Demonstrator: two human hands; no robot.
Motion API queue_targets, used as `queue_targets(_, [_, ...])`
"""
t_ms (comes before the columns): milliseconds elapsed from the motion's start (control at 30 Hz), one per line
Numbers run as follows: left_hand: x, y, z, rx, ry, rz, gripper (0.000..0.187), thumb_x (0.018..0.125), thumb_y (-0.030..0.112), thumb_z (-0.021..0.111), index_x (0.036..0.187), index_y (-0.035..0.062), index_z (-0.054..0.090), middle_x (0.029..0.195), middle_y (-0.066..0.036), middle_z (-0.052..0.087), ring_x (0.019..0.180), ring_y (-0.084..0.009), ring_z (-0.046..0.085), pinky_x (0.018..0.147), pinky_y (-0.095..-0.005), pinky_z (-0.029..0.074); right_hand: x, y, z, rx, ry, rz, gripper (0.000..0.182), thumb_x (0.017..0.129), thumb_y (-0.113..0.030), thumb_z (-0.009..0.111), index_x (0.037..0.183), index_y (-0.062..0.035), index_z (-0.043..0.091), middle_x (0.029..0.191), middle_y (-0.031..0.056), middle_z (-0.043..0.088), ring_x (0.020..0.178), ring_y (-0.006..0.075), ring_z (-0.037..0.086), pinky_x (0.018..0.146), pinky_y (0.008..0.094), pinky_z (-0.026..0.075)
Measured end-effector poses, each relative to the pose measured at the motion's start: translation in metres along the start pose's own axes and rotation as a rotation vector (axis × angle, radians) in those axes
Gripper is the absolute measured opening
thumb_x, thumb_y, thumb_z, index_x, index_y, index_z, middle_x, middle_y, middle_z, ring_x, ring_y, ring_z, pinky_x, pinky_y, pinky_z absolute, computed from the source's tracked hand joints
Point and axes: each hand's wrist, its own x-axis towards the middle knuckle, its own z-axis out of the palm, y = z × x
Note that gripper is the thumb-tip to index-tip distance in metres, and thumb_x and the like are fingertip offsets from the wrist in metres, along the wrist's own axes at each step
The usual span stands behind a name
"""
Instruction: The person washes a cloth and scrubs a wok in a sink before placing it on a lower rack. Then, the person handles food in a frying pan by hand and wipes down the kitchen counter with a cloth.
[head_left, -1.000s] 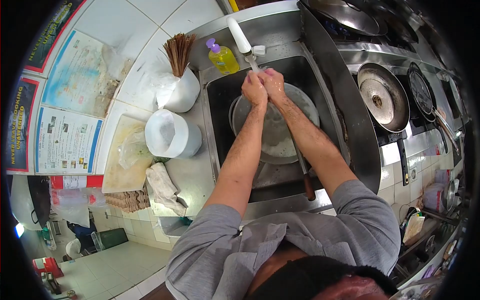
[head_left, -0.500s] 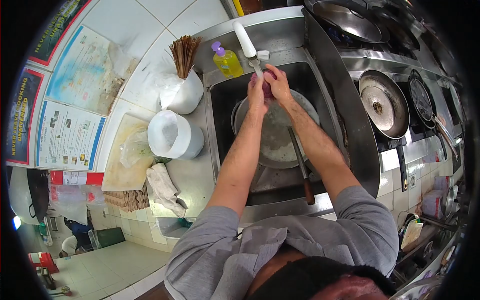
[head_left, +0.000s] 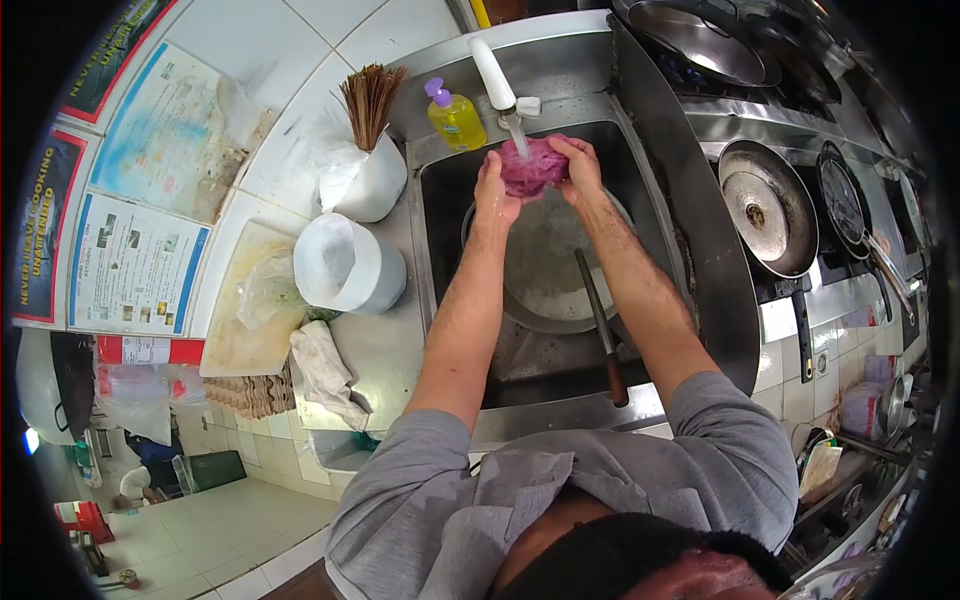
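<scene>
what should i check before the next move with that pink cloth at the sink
1. Both hands on the pink cloth: ok, left hand and right hand grip its two ends.
2. Cloth under the tap stream: ok, water lands on it.
3. Pan lies below the cloth in the sink: ok.
4. Soap bottle upright beside the tap: ok.
5. Cloth rinsed clean: cannot tell.

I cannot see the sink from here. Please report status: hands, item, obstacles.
Left hand and right hand grip crumpled pink cloth under white tap. Grey metal wok below. Nothing blocking.
</scene>
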Motion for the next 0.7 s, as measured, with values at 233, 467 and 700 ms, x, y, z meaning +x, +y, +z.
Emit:
queue_targets(233, [0.005, 0.010, 0.017, 0.482, -0.073, 0.490, 0.033, 0.085, 0.029, 0.059, 0.101, 0.0007, 0.052, 0.093, -0.005, 0.055, 0.083, -0.0137, 0.052, 0.073, -0.0303, 0.043, -0.014, 0.003, -0.013, 0.038, -0.082, 0.386, 0.044, 0.076, -0.041, 0.062, 0.108, -0.0127, 0.051, 0.105, 0.0095, 0.054, 0.099, 0.0265, 0.051, 0.078, 0.0531, 0.042])
queue_targets(467, [0.012, -0.012, 0.003, 0.339, 0.065, 0.622, 0.045, 0.086, 0.039, 0.056, 0.114, 0.0057, 0.047, 0.109, -0.008, 0.052, 0.099, -0.0177, 0.051, 0.087, -0.0299, 0.038, 0.001, 0.014, 0.005, 0.045, -0.100, -0.070, 0.027, 0.076, -0.015, 0.066, 0.098, -0.0003, 0.059, 0.095, 0.0127, 0.060, 0.084, 0.0204, 0.058, 0.079, 0.0339, 0.046])
queue_targets(700, [0.032, -0.022, -0.018, -0.039, -0.170, 0.190, 0.044, 0.081, 0.037, 0.060, 0.108, 0.0043, 0.048, 0.103, -0.010, 0.053, 0.095, -0.0211, 0.054, 0.077, -0.0364, 0.046, -0.017, 0.009, -0.003, -0.478, -0.537, -0.415, 0.037, 0.067, -0.006, 0.072, 0.103, -0.0065, 0.061, 0.101, 0.0025, 0.056, 0.097, 0.0164, 0.053, 0.086, 0.0284, 0.040])
